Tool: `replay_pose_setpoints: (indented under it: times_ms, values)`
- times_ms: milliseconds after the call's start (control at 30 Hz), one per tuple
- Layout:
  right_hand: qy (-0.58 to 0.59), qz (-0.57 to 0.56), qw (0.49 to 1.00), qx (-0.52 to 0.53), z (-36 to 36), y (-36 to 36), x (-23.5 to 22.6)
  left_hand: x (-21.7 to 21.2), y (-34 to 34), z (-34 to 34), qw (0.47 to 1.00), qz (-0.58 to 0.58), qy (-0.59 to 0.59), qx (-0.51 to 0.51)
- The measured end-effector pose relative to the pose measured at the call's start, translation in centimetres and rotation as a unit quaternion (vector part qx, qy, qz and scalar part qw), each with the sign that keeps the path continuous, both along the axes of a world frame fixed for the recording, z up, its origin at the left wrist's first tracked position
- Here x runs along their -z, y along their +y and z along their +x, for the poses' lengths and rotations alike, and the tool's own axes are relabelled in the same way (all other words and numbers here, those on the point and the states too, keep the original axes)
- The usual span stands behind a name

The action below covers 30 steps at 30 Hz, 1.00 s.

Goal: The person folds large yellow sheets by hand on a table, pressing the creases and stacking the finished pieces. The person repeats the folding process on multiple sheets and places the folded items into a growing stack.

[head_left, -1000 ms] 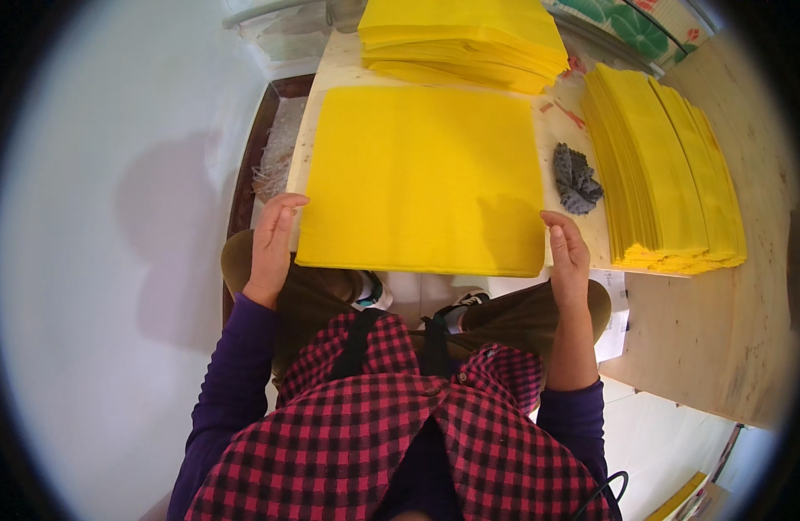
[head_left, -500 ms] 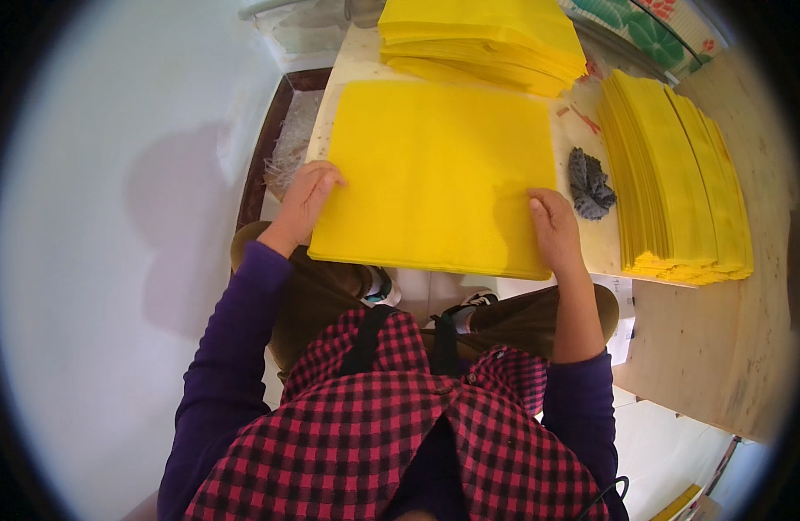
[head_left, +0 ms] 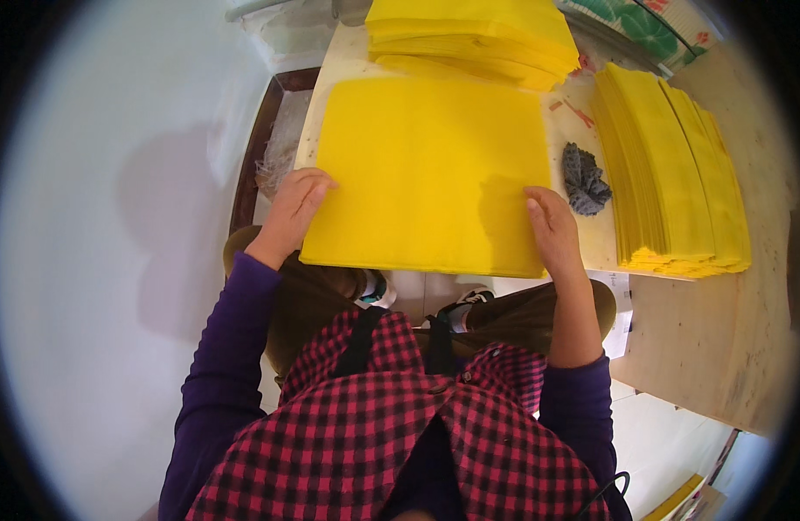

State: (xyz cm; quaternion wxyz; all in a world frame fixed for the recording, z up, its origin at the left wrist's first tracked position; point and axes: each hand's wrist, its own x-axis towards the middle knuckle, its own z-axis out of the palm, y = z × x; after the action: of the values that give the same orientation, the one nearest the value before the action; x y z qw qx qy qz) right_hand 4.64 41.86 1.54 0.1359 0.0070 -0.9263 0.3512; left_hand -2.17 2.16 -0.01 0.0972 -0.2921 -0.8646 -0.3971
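Observation:
A flat stack of yellow fabric sheets (head_left: 426, 174) lies in front of me on the light wooden table, its near edge overhanging my lap. My left hand (head_left: 294, 208) is at the stack's left edge, thumb and fingers close together with the fingertips on the border. At the opposite edge my right hand (head_left: 552, 227) has its bent fingers and thumb against the side. Between them the two hands hold the stack from its sides. The undersides of my fingers are hidden.
Behind lies a thicker pile of folded yellow fabric (head_left: 474, 39). Another yellow pile (head_left: 669, 174) stands at the right, with a crumpled dark grey cloth (head_left: 584, 178) and red scraps (head_left: 578, 113) beside it. A white wall (head_left: 96, 260) bounds the left; clear plastic (head_left: 283, 143) lies beside the table.
The view has shifted slightly, so the table and piles appear a little further left and up. Both hands stay at the same edges of the stack.

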Motion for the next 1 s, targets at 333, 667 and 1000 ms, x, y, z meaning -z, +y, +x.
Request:
replay_pose_setpoints:
  times_ms: [333,667,1000]
  values:
    - [-0.010,-0.031,0.999,-0.031,1.7,-0.8,0.4,-0.1,0.2,0.8,0.999,-0.037,0.000,0.010]
    - [-0.012,-0.050,0.999,-0.005,2.6,-0.2,0.2,-1.2,0.5,2.6,0.999,-0.021,-0.031,0.001]
    - [0.039,-0.140,0.985,0.088,5.5,1.5,1.9,-4.5,1.6,4.0,1.000,-0.024,-0.010,0.008]
